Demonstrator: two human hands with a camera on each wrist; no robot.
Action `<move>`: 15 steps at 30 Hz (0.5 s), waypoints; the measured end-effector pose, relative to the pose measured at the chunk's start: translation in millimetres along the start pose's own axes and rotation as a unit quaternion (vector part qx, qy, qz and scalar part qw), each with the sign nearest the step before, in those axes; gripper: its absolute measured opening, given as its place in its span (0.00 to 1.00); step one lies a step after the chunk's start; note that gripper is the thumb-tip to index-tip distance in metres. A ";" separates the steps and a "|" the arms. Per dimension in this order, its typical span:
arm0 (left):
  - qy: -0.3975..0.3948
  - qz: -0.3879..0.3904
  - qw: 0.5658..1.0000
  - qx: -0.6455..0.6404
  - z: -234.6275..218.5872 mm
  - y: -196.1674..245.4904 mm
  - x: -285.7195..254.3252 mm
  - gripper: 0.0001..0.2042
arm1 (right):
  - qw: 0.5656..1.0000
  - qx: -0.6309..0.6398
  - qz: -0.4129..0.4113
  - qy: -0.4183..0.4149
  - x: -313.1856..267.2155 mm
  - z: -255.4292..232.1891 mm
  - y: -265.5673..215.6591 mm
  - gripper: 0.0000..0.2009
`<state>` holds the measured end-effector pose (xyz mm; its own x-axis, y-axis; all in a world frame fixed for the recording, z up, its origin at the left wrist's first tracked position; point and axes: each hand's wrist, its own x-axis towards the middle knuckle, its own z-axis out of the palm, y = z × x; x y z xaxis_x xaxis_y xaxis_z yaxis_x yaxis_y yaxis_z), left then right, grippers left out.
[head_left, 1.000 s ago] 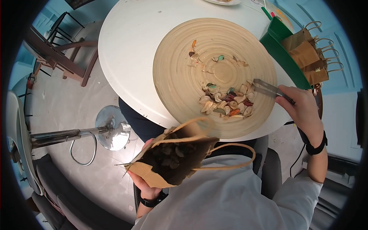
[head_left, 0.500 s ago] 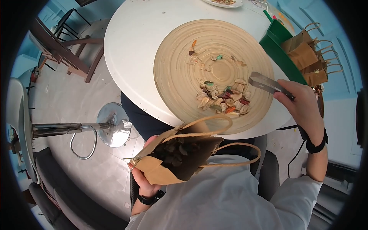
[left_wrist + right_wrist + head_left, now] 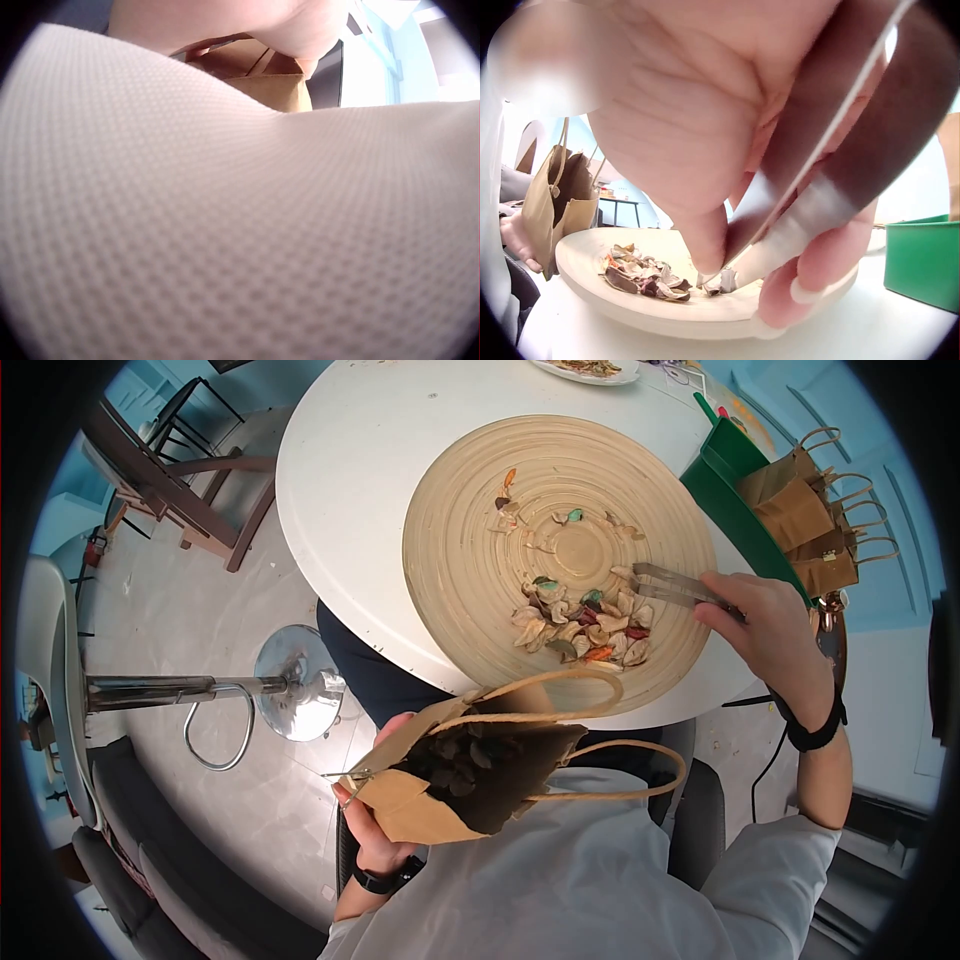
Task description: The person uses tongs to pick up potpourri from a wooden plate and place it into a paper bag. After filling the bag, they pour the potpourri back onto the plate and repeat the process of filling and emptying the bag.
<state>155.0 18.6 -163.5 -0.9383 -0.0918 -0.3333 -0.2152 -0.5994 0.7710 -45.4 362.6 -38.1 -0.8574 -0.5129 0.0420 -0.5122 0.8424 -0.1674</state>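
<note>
In the head view my right hand [image 3: 778,628] grips metal tongs [image 3: 675,586], their tips at the right edge of a heap of dried petals and leaves [image 3: 590,625]. The heap lies on a round, ribbed wooden platter [image 3: 450,530]. My left hand [image 3: 372,840] holds a brown paper bag [image 3: 425,805] by its side, tilted, its mouth facing up. Dark dried pieces [image 3: 465,760] lie inside the bag, and a thin metal clip [image 3: 347,775] sits at its corner. Sleeve cloth fills most of the left wrist view.
A green bin [image 3: 740,500] stands right of the platter, with several brown paper bags [image 3: 800,510] in and beside it. A white plate [image 3: 590,370] sits at the far edge of the white table [image 3: 340,490]. A chrome stool base [image 3: 300,680] is at left.
My right hand has brought the tongs leftward, closer to the petal heap. The left hand and its bag have shifted slightly right in the head view.
</note>
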 end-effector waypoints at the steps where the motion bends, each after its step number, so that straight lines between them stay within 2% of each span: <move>1: 0.003 -0.001 1.000 0.004 0.5 0.7 0.2 0.52 | 1.000 0.000 0.002 -0.003 0.0 0.3 -0.5 0.12; 5: -0.002 -0.002 1.000 0.004 0.9 1.6 0.3 0.52 | 1.000 0.008 -0.002 -0.003 -1.0 -4.9 -1.4 0.12; 8: -0.007 -0.010 1.000 0.002 -1.1 1.6 0.4 0.52 | 0.997 0.070 0.031 0.010 -2.7 -18.9 -6.4 0.13; 10: -0.002 -0.009 1.000 -0.001 -0.3 0.9 1.2 0.52 | 0.985 0.147 0.054 -0.070 -5.5 -32.4 -13.9 0.15; 12: -0.001 -0.010 1.000 -0.004 2.1 1.2 2.8 0.53 | 0.977 0.192 0.037 -0.087 -9.1 -37.0 -22.4 0.17; 14: -0.006 -0.002 1.000 0.012 4.7 3.1 4.1 0.53 | 0.950 0.269 -0.061 -0.147 -6.9 -38.5 -37.0 0.18; 15: -0.006 -0.003 1.000 0.012 5.8 1.6 4.8 0.53 | 0.930 0.321 -0.053 -0.170 -5.8 -37.8 -40.6 0.20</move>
<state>148.6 21.8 -160.8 -0.9404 -0.0789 -0.3309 -0.2265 -0.5807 0.7819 -21.5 337.7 5.7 -0.6825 -0.7021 -0.2030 -0.3636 0.5671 -0.7391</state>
